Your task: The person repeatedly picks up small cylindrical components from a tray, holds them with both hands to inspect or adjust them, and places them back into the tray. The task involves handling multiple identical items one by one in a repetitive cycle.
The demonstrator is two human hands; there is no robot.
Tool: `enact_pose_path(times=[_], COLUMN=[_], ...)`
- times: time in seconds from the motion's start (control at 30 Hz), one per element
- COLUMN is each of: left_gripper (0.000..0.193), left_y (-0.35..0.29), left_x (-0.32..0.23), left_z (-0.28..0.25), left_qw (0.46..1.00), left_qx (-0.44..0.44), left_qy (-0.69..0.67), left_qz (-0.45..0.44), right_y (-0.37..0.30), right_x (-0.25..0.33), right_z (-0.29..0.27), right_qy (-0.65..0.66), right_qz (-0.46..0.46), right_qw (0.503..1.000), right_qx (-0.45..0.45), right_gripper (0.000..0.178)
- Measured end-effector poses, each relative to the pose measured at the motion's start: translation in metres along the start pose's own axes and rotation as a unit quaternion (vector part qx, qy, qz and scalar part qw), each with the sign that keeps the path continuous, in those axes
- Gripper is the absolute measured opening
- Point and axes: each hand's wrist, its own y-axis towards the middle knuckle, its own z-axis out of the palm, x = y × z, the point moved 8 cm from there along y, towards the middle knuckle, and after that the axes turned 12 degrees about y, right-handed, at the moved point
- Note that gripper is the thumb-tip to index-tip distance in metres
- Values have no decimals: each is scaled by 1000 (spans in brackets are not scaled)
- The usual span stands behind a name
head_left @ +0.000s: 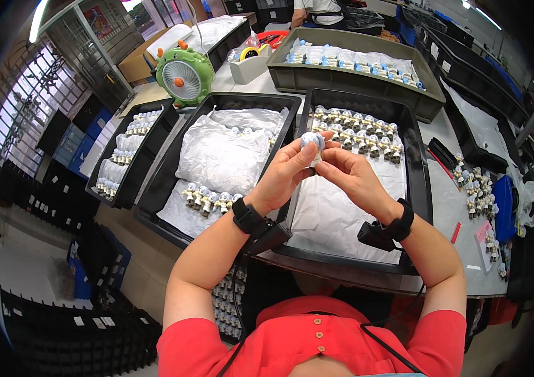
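Note:
Both hands meet over the right black tray (422, 182), around one small figurine (312, 142) with a pale blue-grey rounded head. My left hand (282, 173) pinches it, the thumb lying against the head. From the other side, my right hand (355, 179) grips its lower part with thumb and fingertips; the body is largely covered by fingers. Beyond the hands, rows of similar figurines (361, 133) lie on white tissue (342, 210) at the tray's far end. To the left, the middle black tray (289, 119) has tissue and figurines (206, 200) at its near end.
A narrow black tray (127, 182) of figurines stands far left. Behind are a green fan (184, 75), a tape dispenser (249, 66) and an olive crate (348, 78) of blue-topped figurines. Loose figurines (480, 195) and a blue bin (503, 204) lie right. Another person (320, 11) is at the back.

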Motion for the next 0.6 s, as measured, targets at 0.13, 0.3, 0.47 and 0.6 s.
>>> enact_pose_path(times=[0.13,0.3,0.47,0.6], left_gripper=[61,62,61,61], left_y=[0,0,0,0], left_x=[0,0,-1,0], left_z=[0,-2,-2,-3], left_qw=[1000,999,998,998], left_qx=[-2,-20,-18,-22], left_qy=[-7,-33,-56,-58], left_qz=[3,1,13,13], right_y=[0,1,1,2], right_x=[0,6,9,7], right_z=[-1,-4,-5,-5], right_qy=[15,57,61,54], right_qz=[-6,-37,-56,-64], right_qw=[1000,997,996,996], right_qx=[-9,-27,-29,-27], right_gripper=[27,22,20,21])
